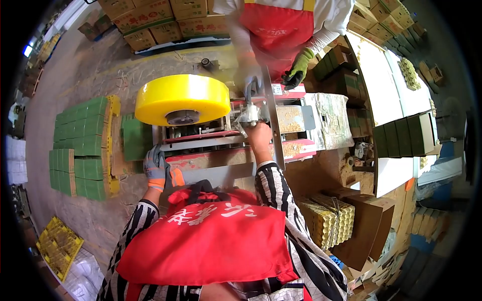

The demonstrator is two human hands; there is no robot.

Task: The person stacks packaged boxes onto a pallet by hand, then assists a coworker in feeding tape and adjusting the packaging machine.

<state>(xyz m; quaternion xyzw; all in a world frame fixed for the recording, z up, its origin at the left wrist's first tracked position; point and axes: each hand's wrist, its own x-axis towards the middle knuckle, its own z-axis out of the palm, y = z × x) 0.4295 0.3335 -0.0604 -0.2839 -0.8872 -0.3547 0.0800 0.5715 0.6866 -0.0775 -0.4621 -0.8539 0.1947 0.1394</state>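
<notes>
My right hand [260, 136], bare, is up against a metal fitting [250, 114], fingers curled in; their tips are hidden, so I cannot tell whether they grip it. My left hand [156, 168], gloved, lies at the near-left corner of the machine [216, 156], thumb spread from the fingers; whether it holds the edge I cannot tell either. The fitting sits just past my right hand, and the yellow tape roll [183, 98] stands beyond my left.

Across from my right hand, a co-worker's blurred hand [249, 70] reaches close to the same fitting, so I would use small, slow force there, brace lightly with the left, and agree each movement aloud. Their green-gloved hand [300, 69] hangs farther right, fingers partly bent.

Farther out, green cartons [83, 130] stand left of my left hand, bundled egg trays [329, 219] lie nearer on my right, and a white-topped bench [392, 178] runs beyond them.
</notes>
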